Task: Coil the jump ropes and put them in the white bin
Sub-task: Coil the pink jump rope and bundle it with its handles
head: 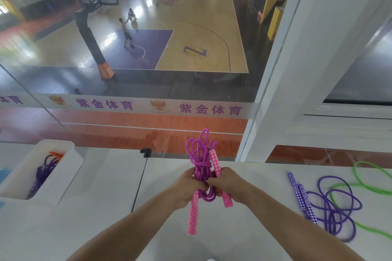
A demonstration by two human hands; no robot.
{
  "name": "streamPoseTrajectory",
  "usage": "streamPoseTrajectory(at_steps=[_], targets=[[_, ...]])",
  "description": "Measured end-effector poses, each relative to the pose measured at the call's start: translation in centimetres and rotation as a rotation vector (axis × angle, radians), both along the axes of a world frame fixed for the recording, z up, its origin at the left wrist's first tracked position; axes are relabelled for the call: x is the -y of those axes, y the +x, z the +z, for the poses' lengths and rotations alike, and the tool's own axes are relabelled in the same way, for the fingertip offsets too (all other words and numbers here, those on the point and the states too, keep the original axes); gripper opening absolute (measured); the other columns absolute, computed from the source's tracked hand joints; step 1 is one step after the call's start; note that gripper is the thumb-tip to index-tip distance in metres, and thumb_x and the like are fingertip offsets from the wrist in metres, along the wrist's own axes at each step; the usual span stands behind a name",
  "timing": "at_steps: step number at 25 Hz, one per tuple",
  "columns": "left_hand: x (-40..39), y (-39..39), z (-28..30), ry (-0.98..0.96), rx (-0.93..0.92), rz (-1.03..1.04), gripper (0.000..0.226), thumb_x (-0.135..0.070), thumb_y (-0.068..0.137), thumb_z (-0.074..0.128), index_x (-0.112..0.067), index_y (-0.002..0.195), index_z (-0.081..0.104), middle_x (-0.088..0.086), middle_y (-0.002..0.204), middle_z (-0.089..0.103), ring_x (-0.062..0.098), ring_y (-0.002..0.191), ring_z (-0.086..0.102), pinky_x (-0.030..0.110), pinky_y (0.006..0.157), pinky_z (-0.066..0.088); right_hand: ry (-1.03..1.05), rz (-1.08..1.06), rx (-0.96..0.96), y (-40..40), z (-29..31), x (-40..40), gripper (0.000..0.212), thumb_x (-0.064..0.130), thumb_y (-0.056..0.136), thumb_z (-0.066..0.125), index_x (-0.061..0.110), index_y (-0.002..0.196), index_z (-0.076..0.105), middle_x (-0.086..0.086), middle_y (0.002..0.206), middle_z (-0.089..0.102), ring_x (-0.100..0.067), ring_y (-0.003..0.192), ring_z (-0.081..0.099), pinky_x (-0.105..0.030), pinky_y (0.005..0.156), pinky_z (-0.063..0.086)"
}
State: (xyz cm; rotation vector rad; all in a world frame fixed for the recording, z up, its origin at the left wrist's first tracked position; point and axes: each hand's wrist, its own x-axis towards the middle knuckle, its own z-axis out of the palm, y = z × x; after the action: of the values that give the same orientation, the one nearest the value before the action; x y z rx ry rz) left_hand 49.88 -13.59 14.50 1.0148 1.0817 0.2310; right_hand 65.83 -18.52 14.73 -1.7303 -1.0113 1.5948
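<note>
A magenta jump rope (200,160) with pink patterned handles is bundled into a coil, upright above the white table (110,224). My left hand (187,186) and my right hand (228,183) both grip the coil at its middle, close together. One pink handle (193,214) hangs down below my left hand; the other runs through my right hand. The white bin (70,167) stands at the far left of the table with a coiled purple rope (41,174) and an orange piece inside. A loose purple rope (333,207) and a green rope (364,188) lie at the right.
A glass wall (127,70) runs along the table's far edge, overlooking a basketball court with people. A white pillar (297,70) rises at the right. A small black bracket (146,151) sits at the glass base.
</note>
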Motion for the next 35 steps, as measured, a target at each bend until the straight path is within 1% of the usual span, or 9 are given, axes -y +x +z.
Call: streamPoseTrajectory(at_steps=[2, 7, 12, 16, 20, 23, 28, 31, 35], targets=[[-0.1, 0.2, -0.2, 0.074, -0.075, 0.027, 0.05, 0.017, 0.073, 0.068, -0.009, 0.115, 0.067, 0.017, 0.109, 0.073, 0.033, 0.105, 0.069, 0.05, 0.096, 0.056, 0.0, -0.02, 0.001, 0.1, -0.2, 0.1, 0.006, 0.009, 0.087, 0.066, 0.005, 0.087, 0.071, -0.007, 0.063, 0.059, -0.015, 0.049, 0.052, -0.027, 0.057, 0.049], [0.4, 0.6, -0.1, 0.152, -0.216, 0.071, 0.027, 0.004, 0.08, 0.068, -0.01, 0.103, 0.067, 0.015, 0.103, 0.072, 0.03, 0.095, 0.071, 0.044, 0.076, 0.064, 0.011, -0.037, 0.123, -0.3, 0.1, 0.1, 0.01, 0.016, 0.088, 0.063, 0.011, 0.079, 0.063, -0.003, 0.059, 0.055, -0.013, 0.046, 0.047, -0.025, 0.051, 0.046], [-0.1, 0.4, 0.6, 0.291, -0.372, -0.09, 0.036, 0.001, 0.082, 0.062, -0.02, 0.111, 0.065, 0.005, 0.101, 0.07, 0.022, 0.088, 0.071, 0.04, 0.069, 0.065, -0.089, -0.051, 0.098, -0.2, 0.0, 0.0, 0.007, 0.014, 0.077, 0.058, 0.008, 0.076, 0.054, -0.001, 0.05, 0.043, -0.013, 0.043, 0.037, -0.024, 0.047, 0.037], [0.5, 0.8, 0.7, 0.312, -0.342, -0.065, 0.046, 0.005, 0.084, 0.055, -0.019, 0.123, 0.062, 0.005, 0.111, 0.067, 0.022, 0.09, 0.071, 0.04, 0.066, 0.065, -0.044, -0.105, 0.136, -0.5, -0.8, 0.1, 0.009, 0.013, 0.079, 0.06, 0.007, 0.074, 0.057, -0.003, 0.048, 0.046, -0.017, 0.04, 0.04, -0.027, 0.046, 0.038], [0.2, 0.3, 0.5, 0.292, -0.373, -0.118, 0.033, 0.0, 0.085, 0.058, -0.011, 0.116, 0.063, 0.01, 0.101, 0.068, 0.022, 0.075, 0.072, 0.036, 0.064, 0.064, -0.053, -0.068, 0.067, 0.5, -1.0, 0.6, 0.007, 0.007, 0.083, 0.061, 0.007, 0.076, 0.058, -0.002, 0.052, 0.048, -0.016, 0.044, 0.043, -0.027, 0.048, 0.042], [-0.4, 0.0, 0.5, 0.16, -0.342, -0.094, 0.022, -0.002, 0.087, 0.062, 0.0, 0.109, 0.064, 0.013, 0.088, 0.065, 0.02, 0.063, 0.067, 0.031, 0.064, 0.061, -0.064, -0.06, 0.057, 0.8, -1.2, 0.7, 0.003, 0.008, 0.084, 0.062, 0.006, 0.081, 0.06, -0.002, 0.055, 0.048, -0.015, 0.046, 0.043, -0.027, 0.049, 0.043], [0.3, 0.1, 0.0, -0.281, -0.051, 0.113, 0.022, 0.001, 0.088, 0.067, 0.008, 0.108, 0.061, 0.014, 0.082, 0.058, 0.017, 0.061, 0.055, 0.027, 0.064, 0.055, -0.077, -0.092, -0.05, 1.5, -2.3, 1.1, 0.012, 0.007, 0.083, 0.062, 0.003, 0.094, 0.064, -0.003, 0.059, 0.05, -0.014, 0.048, 0.044, -0.028, 0.05, 0.043], [0.3, 0.6, -1.1, -0.125, -0.15, 0.064, 0.021, 0.001, 0.087, 0.068, 0.007, 0.107, 0.064, 0.013, 0.085, 0.058, 0.019, 0.069, 0.056, 0.027, 0.07, 0.052, -0.111, -0.117, -0.114, 1.9, -2.6, 1.3, 0.009, 0.008, 0.086, 0.067, 0.002, 0.092, 0.063, -0.005, 0.061, 0.05, -0.014, 0.049, 0.043, -0.028, 0.051, 0.042], [-0.1, 1.1, -1.3, 0.129, -0.306, -0.026, 0.004, 0.0, 0.085, 0.065, -0.003, 0.088, 0.063, 0.008, 0.076, 0.054, 0.018, 0.065, 0.052, 0.027, 0.062, 0.048, -0.183, -0.28, -0.32, 2.4, -2.8, 1.0, 0.017, 0.012, 0.09, 0.064, -0.003, 0.097, 0.062, -0.011, 0.073, 0.052, -0.015, 0.055, 0.045, -0.028, 0.053, 0.042]])
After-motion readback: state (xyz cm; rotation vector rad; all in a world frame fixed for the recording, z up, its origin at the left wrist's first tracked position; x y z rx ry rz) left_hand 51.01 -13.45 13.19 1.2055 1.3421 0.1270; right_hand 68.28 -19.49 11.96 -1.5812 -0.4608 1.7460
